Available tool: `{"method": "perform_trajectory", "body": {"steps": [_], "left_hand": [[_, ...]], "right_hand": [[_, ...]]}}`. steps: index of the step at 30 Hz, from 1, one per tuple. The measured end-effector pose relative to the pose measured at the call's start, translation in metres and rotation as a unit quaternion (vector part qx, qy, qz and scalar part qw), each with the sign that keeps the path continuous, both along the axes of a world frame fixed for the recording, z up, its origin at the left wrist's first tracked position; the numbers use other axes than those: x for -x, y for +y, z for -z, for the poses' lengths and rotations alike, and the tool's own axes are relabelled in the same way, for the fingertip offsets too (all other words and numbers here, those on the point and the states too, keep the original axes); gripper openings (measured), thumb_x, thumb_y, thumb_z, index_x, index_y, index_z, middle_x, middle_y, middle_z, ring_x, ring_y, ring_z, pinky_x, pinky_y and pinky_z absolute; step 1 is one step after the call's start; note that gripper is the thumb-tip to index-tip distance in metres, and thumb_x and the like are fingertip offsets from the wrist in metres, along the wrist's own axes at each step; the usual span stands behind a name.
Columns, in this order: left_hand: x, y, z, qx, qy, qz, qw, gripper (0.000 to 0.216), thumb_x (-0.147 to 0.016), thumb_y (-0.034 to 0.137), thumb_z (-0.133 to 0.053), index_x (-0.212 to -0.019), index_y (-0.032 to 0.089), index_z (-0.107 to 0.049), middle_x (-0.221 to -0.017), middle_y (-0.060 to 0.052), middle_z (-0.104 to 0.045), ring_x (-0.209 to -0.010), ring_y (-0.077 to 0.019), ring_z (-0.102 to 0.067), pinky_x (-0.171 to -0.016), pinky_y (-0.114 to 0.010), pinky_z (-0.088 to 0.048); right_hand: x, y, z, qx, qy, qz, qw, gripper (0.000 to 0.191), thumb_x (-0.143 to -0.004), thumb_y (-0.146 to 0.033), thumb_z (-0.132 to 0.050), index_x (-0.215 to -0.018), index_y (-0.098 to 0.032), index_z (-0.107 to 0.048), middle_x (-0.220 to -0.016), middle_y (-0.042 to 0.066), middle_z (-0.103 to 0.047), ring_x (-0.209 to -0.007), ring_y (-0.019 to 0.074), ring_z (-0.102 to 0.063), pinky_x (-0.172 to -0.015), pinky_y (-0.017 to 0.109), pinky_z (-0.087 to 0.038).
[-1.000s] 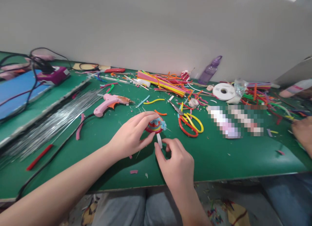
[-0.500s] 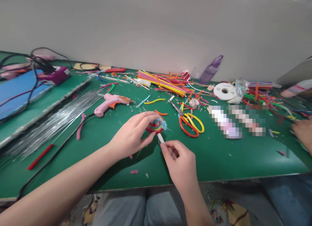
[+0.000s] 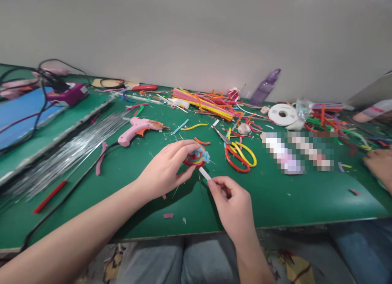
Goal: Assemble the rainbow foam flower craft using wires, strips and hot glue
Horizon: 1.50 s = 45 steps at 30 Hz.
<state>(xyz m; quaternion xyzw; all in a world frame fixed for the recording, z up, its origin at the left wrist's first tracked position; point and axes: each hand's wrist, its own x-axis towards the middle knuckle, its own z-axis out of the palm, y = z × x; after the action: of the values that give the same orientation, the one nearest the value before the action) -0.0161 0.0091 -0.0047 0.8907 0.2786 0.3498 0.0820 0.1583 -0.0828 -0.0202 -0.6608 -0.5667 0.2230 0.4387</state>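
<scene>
Between the thumb and fingers of my left hand (image 3: 171, 163) is a small round craft piece (image 3: 197, 156), ringed in red, yellow and blue, with light blue petal shapes on top. My left fingers cover part of it. A narrow white strip (image 3: 205, 173) is pinched in my right hand (image 3: 231, 200), its far end at the lower edge of the round piece; whether it is fastened there I cannot tell. Scissors (image 3: 239, 155) with red and yellow handles lie right of the round piece. A pink glue gun (image 3: 137, 129) rests to the left, beyond my left hand.
Pipe cleaners (image 3: 205, 104) lie heaped along the back, near a purple bottle (image 3: 266, 87) and a white spool (image 3: 282, 114). Clear thin strands (image 3: 76, 147) and a black cord (image 3: 73, 190) cross the left side. Another person's hand (image 3: 379, 165) is at the far right.
My right hand has shifted slightly right and turned, and the white strip now slants more to the right. My left hand and the round piece stay nearly still.
</scene>
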Motion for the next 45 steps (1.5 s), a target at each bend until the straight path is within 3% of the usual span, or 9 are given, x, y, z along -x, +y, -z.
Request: {"method": "perform_trajectory", "body": {"steps": [11,16,21,32,37,45], "left_hand": [[0.0,0.0,-0.001,0.001,0.0,0.002,1.0,0.04,-0.088,0.02,-0.054,-0.127,0.017,-0.045,-0.13,-0.014,-0.056,-0.12,-0.0235,-0.053,-0.1,-0.041,-0.047],[0.0,0.0,0.0,0.0,0.0,0.004,1.0,0.042,-0.087,0.018,-0.055,-0.128,0.017,-0.044,-0.129,-0.013,-0.056,-0.12,-0.0233,-0.053,-0.1,-0.04,-0.047],[0.0,0.001,0.0,0.001,0.003,0.003,1.0,0.044,-0.087,0.018,-0.055,-0.129,0.016,-0.044,-0.129,-0.014,-0.056,-0.121,-0.0226,-0.052,-0.101,-0.039,-0.046],[0.0,0.0,-0.001,0.005,-0.001,0.009,1.0,0.043,-0.087,0.016,-0.054,-0.129,0.017,-0.044,-0.13,-0.013,-0.056,-0.121,-0.0221,-0.052,-0.102,-0.039,-0.046],[0.0,0.001,0.0,0.01,-0.012,0.021,1.0,0.043,-0.088,0.015,-0.053,-0.129,0.018,-0.043,-0.131,-0.013,-0.055,-0.123,-0.0221,-0.051,-0.102,-0.04,-0.047],[0.0,0.002,-0.001,-0.002,-0.016,0.04,0.999,0.042,-0.089,0.013,-0.052,-0.13,0.018,-0.042,-0.132,-0.012,-0.054,-0.129,-0.0194,-0.046,-0.107,-0.037,-0.043]], "right_hand": [[-0.002,0.0,-0.002,0.008,0.015,-0.012,1.0,0.024,-0.084,-0.034,-0.056,-0.074,-0.016,-0.067,-0.056,-0.001,-0.056,-0.046,0.0085,-0.042,-0.042,0.019,-0.035],[0.004,0.001,-0.002,-0.034,-0.089,-0.033,0.995,0.021,-0.088,-0.026,-0.052,-0.075,-0.018,-0.067,-0.059,-0.002,-0.054,-0.051,0.0085,-0.045,-0.05,0.021,-0.035],[0.009,0.005,-0.003,-0.091,-0.166,0.014,0.982,0.016,-0.087,-0.024,-0.055,-0.085,-0.018,-0.069,-0.066,-0.001,-0.057,-0.056,0.0096,-0.05,-0.057,0.023,-0.038],[0.017,0.012,-0.008,-0.075,-0.122,-0.001,0.99,0.013,-0.084,-0.024,-0.059,-0.075,-0.019,-0.067,-0.062,-0.004,-0.055,-0.054,0.0084,-0.049,-0.053,0.021,-0.037],[0.016,0.015,-0.002,-0.094,-0.184,0.025,0.978,0.015,-0.079,-0.034,-0.066,-0.079,-0.018,-0.065,-0.065,-0.003,-0.055,-0.055,0.0099,-0.049,-0.054,0.023,-0.038],[0.018,0.018,-0.006,-0.084,-0.215,0.001,0.973,0.011,-0.083,-0.022,-0.058,-0.074,-0.018,-0.063,-0.064,-0.002,-0.056,-0.055,0.0105,-0.049,-0.056,0.023,-0.036]]}}
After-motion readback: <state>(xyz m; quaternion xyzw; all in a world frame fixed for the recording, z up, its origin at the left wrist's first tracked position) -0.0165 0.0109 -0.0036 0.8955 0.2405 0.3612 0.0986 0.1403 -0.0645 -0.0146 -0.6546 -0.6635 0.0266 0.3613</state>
